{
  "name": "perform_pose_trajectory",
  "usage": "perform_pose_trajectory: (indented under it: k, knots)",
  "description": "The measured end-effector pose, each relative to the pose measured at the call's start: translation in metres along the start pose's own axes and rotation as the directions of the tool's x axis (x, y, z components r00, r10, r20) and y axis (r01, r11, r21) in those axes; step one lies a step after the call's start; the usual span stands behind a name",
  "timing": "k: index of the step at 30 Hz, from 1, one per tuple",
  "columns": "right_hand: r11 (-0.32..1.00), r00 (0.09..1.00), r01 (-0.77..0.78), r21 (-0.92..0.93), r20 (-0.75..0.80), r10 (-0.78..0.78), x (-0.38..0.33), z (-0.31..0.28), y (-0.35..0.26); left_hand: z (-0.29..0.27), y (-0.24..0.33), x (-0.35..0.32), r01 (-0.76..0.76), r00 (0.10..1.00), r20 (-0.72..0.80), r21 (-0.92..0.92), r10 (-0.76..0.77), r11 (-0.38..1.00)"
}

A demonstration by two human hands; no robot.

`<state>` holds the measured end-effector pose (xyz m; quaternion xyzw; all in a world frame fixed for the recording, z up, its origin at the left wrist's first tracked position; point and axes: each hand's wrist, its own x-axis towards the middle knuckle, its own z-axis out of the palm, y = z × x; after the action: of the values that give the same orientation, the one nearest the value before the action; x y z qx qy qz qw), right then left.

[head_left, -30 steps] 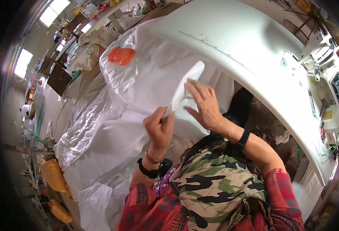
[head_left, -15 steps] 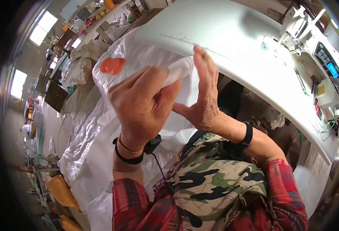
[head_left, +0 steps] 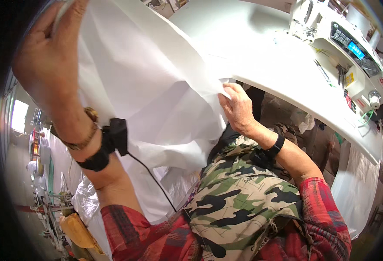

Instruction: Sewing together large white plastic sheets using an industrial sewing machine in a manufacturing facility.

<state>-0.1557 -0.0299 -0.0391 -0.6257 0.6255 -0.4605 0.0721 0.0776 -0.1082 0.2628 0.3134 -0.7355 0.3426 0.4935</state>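
A large sheet of white fabric (head_left: 152,87) hangs lifted in front of me, spreading from upper left down toward my lap. My left hand (head_left: 48,56) is raised high at the upper left, gripping the fabric's top edge; a black band with a cable sits on that wrist. My right hand (head_left: 239,108) pinches the fabric's right edge just below the curved front rim of the white sewing table (head_left: 261,56). The lower part of the fabric drops behind my left forearm.
A white sewing machine (head_left: 343,39) with a small blue display stands on the table at the upper right. More white bags (head_left: 78,195) lie on the floor at the lower left beside a yellow object (head_left: 76,230). A workshop aisle runs along the far left.
My left hand has risen from table height to the upper left, pulling the white fabric up with it. My right hand has shifted from flat on the fabric to gripping its edge.
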Motion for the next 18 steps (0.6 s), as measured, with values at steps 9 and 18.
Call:
perform_pose_trajectory:
  k: [9,18]
  knots:
    - [0.979,0.994,0.094,0.183,0.043,-0.103,0.058,-0.114,-0.039,0.048,0.016,0.014,-0.307,0.947,0.041,-0.179,0.319,0.935]
    - [0.967,0.944,0.248,0.05,-0.238,-0.23,0.073,-0.173,-0.076,0.09,0.141,-0.01,-0.024,0.786,0.427,-0.702,0.447,0.712]
